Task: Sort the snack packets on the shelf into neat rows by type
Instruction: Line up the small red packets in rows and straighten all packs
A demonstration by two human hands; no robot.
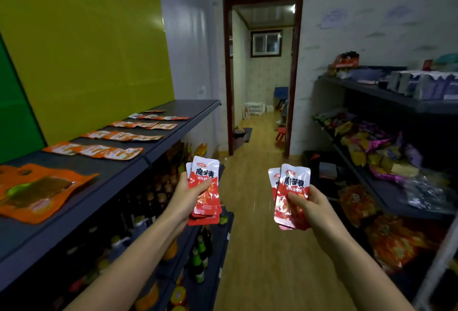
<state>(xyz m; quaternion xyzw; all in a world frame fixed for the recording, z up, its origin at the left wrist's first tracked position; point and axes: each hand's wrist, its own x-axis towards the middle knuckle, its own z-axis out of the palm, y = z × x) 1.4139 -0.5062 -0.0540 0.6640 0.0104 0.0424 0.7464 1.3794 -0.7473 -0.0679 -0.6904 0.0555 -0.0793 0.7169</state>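
Red-and-white snack packets filled both hands, held upright in the aisle with their printed fronts facing the camera. The left hand (184,193) gripped the left stack (205,186), thumb pressed across the front packet and fingers curled behind it. The right hand (311,205) gripped the right stack (293,186) in the same way, with at least two packets fanned apart at the top. The two stacks were well apart from each other and touched no shelf.

To the left, the dark top shelf (119,181) carried orange packets (99,150) lying flat in several rows running away toward the wall. A larger orange packet (37,191) lay alone at the near end. Bottles (198,258) stood on the lower levels beneath. On the right, another rack (366,181) held mixed snack bags (371,147) in loose heaps. A wooden floor (260,248) led to an open doorway (262,75).
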